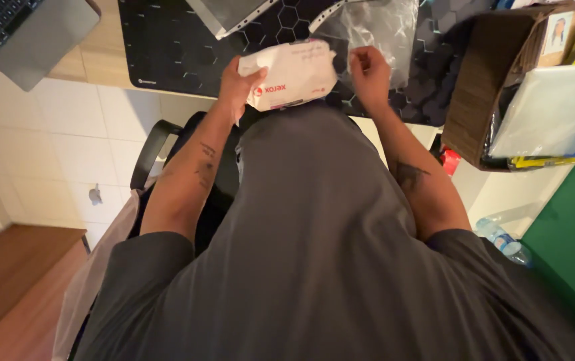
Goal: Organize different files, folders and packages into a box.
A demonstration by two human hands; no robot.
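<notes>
Shirt: my grey shirt [321,254] fills the near middle of the view.
Bottle: a clear plastic bottle [503,241] lies near right on the pale floor, beside the green surface.
Chair: the black armrest [148,150] of my chair shows left of my left forearm.
Left hand: my left hand [237,83] is closed around the left end of the white paper package [294,73], thumb on top, fingers wrapped behind it.
Package: the white paper package is held above my lap at the near edge of the black desk mat [167,47], its wrapper crumpled and its right end loose.
Right hand: my right hand [370,75] is just right of the package, fingers curled in; I cannot tell whether they pinch the wrapper's edge or hold nothing.
Box: a brown cardboard box [478,87] stands at the right, stuffed with clear sleeves and yellow folders.
Plastic sleeves: 2 clear sleeves [374,23] lie on the mat beyond my hands.
Laptop: a grey laptop [27,33] sits far left.
</notes>
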